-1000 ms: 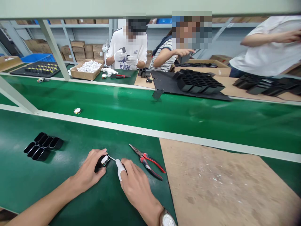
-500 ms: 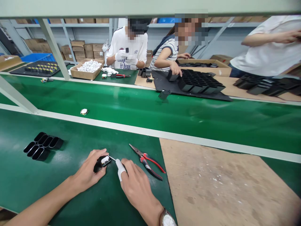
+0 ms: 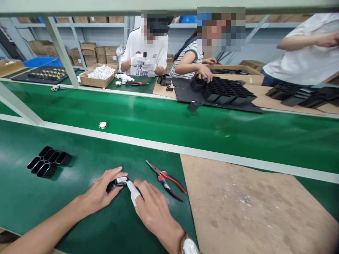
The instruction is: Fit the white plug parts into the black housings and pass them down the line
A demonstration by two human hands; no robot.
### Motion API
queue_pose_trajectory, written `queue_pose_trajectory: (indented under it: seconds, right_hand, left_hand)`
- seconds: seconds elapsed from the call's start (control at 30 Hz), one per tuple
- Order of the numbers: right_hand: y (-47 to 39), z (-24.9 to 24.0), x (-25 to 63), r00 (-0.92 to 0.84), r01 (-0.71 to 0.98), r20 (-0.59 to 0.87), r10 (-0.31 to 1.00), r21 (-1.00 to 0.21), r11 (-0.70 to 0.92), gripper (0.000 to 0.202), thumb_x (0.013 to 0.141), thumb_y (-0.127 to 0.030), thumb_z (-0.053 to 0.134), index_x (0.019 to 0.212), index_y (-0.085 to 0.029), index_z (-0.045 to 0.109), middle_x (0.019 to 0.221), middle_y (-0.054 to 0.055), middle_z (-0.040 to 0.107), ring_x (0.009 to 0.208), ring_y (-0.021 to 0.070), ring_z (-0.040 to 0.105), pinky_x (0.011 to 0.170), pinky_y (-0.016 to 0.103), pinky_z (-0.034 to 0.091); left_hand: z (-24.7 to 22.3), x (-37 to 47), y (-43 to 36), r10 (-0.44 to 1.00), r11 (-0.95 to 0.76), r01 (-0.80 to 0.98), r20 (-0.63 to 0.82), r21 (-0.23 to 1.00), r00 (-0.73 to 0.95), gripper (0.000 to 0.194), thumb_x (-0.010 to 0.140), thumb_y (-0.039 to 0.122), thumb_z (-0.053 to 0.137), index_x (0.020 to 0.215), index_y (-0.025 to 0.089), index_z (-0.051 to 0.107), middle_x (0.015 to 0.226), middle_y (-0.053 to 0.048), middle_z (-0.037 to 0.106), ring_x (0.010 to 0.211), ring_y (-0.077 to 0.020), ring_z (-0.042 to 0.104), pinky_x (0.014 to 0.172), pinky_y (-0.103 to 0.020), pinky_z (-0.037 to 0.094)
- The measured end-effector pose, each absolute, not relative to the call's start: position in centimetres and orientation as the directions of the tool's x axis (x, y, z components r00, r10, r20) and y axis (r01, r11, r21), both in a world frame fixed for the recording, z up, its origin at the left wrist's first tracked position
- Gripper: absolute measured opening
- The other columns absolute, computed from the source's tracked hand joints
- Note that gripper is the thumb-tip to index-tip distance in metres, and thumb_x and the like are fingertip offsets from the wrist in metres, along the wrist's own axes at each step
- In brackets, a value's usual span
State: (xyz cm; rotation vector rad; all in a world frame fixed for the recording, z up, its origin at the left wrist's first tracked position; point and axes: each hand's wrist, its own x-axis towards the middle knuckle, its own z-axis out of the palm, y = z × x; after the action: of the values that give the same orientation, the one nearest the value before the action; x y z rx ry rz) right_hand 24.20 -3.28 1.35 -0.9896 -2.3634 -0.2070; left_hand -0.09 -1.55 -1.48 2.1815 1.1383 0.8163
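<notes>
My left hand [image 3: 102, 188] is wrapped round a small black plastic case [image 3: 111, 185] that lies tilted on the green bench. At its mouth sits a circuit board with a white top [image 3: 122, 180]. My right hand [image 3: 150, 204] is closed, its thumb in a white finger cot, and the thumb tip meets the right end of the board. A thin pale piece lies by that tip; whether it is a wire or a tool I cannot tell. Beside my right hand lie red-and-black long-nose pliers [image 3: 166, 180], jaws pointing away.
Several open black cases [image 3: 49, 161] stand at the left. A brown board [image 3: 254, 204] covers the right side. Beyond the pale rail, a green conveyor [image 3: 159, 123] carries a white-topped circuit board [image 3: 102, 125] and a black case [image 3: 194, 106]. Co-workers handle parts across it.
My right thumb has moved in against the board, and the thin pale piece shows less. The board and case on the conveyor have shifted right.
</notes>
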Motion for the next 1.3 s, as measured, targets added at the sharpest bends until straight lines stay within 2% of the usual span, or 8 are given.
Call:
queue_pose_trajectory:
  seconds: [0.13, 0.37, 0.5, 0.7, 0.87, 1.03, 1.17, 1.3]
  right_hand:
    - [-3.2, 1.7, 24.2, -0.582, 0.680, 0.542, 0.607, -0.084, 0.728, 0.026, 0.092, -0.001, 0.046, 0.101, -0.017, 0.065, 0.107, 0.014, 0.063, 0.085, 0.0244, 0.057, 0.070, 0.036, 0.048]
    - [-3.0, 2.6, 24.7, -0.613, 0.683, 0.534, 0.582, -0.013, 0.730, 0.027, 0.092, -0.004, 0.044, 0.081, -0.021, 0.062, 0.108, 0.013, 0.067, 0.085, 0.0242, 0.055, 0.068, 0.037, 0.044]
    - [-2.9, 2.3, 25.0, -0.559, 0.697, 0.584, 0.589, -0.054, 0.715, 0.027, 0.092, -0.002, 0.044, 0.080, -0.019, 0.061, 0.103, 0.013, 0.065, 0.081, 0.0225, 0.054, 0.064, 0.035, 0.042]
    - [-2.9, 2.2, 24.5, -0.564, 0.683, 0.554, 0.612, -0.102, 0.723, 0.031, 0.093, 0.000, 0.040, 0.079, -0.021, 0.057, 0.100, 0.011, 0.064, 0.078, 0.0215, 0.055, 0.062, 0.035, 0.044]
    - [-2.1, 1.2, 25.3, -0.458, 0.723, 0.564, 0.686, -0.213, 0.658, 0.022, 0.096, -0.004, 0.047, 0.102, -0.017, 0.063, 0.107, 0.011, 0.065, 0.080, 0.0208, 0.058, 0.065, 0.034, 0.048]
    - [-1.2, -0.2, 26.0, -0.438, 0.819, 0.460, 0.772, -0.150, 0.554, 0.030, 0.088, 0.002, 0.044, 0.096, -0.018, 0.065, 0.099, 0.012, 0.064, 0.088, 0.0274, 0.059, 0.072, 0.040, 0.053]
    - [-1.5, 0.4, 25.0, -0.462, 0.727, 0.473, 0.750, -0.282, 0.626, 0.034, 0.096, -0.003, 0.049, 0.125, -0.013, 0.063, 0.116, 0.015, 0.064, 0.105, 0.0296, 0.060, 0.087, 0.045, 0.056]
    - [-1.8, 1.5, 23.6, -0.545, 0.598, 0.451, 0.707, -0.381, 0.705, 0.040, 0.102, -0.013, 0.057, 0.141, -0.018, 0.058, 0.131, 0.015, 0.061, 0.121, 0.0298, 0.057, 0.099, 0.046, 0.056]
  left_hand:
    - [-1.4, -0.2, -1.7, 0.849, -0.485, 0.521, 0.234, 0.703, 0.474, 0.071, 0.106, 0.020, 0.058, 0.165, 0.035, 0.021, 0.142, -0.010, 0.070, 0.137, -0.0251, 0.065, 0.118, -0.052, 0.050]
    - [-1.0, 0.0, -1.4, 0.845, -0.470, 0.461, 0.234, 0.753, 0.480, 0.073, 0.107, 0.021, 0.056, 0.166, 0.034, 0.016, 0.142, -0.010, 0.070, 0.135, -0.0233, 0.065, 0.115, -0.048, 0.053]
    - [-0.8, 0.0, -1.3, 0.849, -0.444, 0.433, 0.214, 0.785, 0.483, 0.074, 0.107, 0.020, 0.056, 0.166, 0.035, 0.014, 0.143, -0.008, 0.069, 0.135, -0.0216, 0.065, 0.115, -0.045, 0.053]
    - [-0.7, 0.0, -1.3, 0.837, -0.446, 0.421, 0.200, 0.790, 0.510, 0.076, 0.107, 0.019, 0.055, 0.167, 0.035, 0.012, 0.143, -0.008, 0.069, 0.134, -0.0211, 0.066, 0.113, -0.041, 0.055]
    - [-0.6, 0.0, -1.3, 0.848, -0.396, 0.434, 0.141, 0.809, 0.510, 0.075, 0.107, 0.021, 0.055, 0.167, 0.036, 0.011, 0.143, -0.007, 0.068, 0.132, -0.0227, 0.067, 0.112, -0.044, 0.055]
    - [-0.6, -0.2, -1.3, 0.873, -0.332, 0.486, 0.067, 0.809, 0.484, 0.075, 0.106, 0.025, 0.057, 0.166, 0.039, 0.013, 0.140, -0.004, 0.069, 0.126, -0.0232, 0.069, 0.105, -0.041, 0.059]
    - [-0.6, -0.3, -1.2, 0.875, -0.314, 0.458, 0.067, 0.832, 0.479, 0.076, 0.105, 0.023, 0.057, 0.165, 0.040, 0.014, 0.139, -0.003, 0.069, 0.127, -0.0221, 0.068, 0.108, -0.041, 0.057]
    - [-0.6, -0.2, -1.1, 0.876, -0.307, 0.426, 0.078, 0.851, 0.476, 0.076, 0.104, 0.021, 0.057, 0.164, 0.040, 0.015, 0.137, -0.001, 0.070, 0.127, -0.0212, 0.068, 0.110, -0.041, 0.055]
